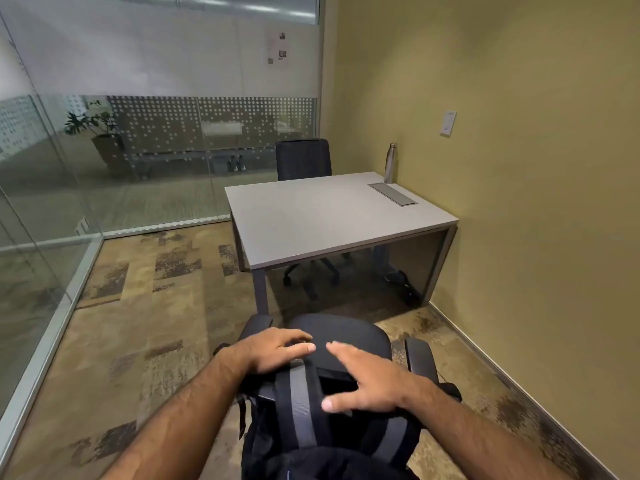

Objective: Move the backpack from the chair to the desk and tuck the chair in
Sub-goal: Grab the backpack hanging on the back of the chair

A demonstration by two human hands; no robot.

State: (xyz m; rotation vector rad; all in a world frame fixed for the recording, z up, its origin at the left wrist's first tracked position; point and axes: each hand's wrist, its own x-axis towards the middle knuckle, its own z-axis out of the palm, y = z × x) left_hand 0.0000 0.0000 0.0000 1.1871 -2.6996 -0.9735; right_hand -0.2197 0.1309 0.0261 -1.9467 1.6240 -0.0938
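Observation:
A black backpack [300, 415] with grey straps lies on a black office chair [421, 355] right below me, straps facing up. My left hand [277, 348] rests on the pack's upper left, fingers slightly bent over a strap. My right hand [367, 380] lies flat on its upper right with fingers spread. Neither hand is closed around anything. The chair stands on the carpet a short way in front of the grey desk [322, 220], its armrests showing on both sides of the pack.
A steel bottle [391, 162] and a flush cable lid [393, 194] sit at the desk's far right. A second black chair [303, 159] is behind the desk. Glass walls [104, 174] close the left, a yellow wall [540, 202] the right.

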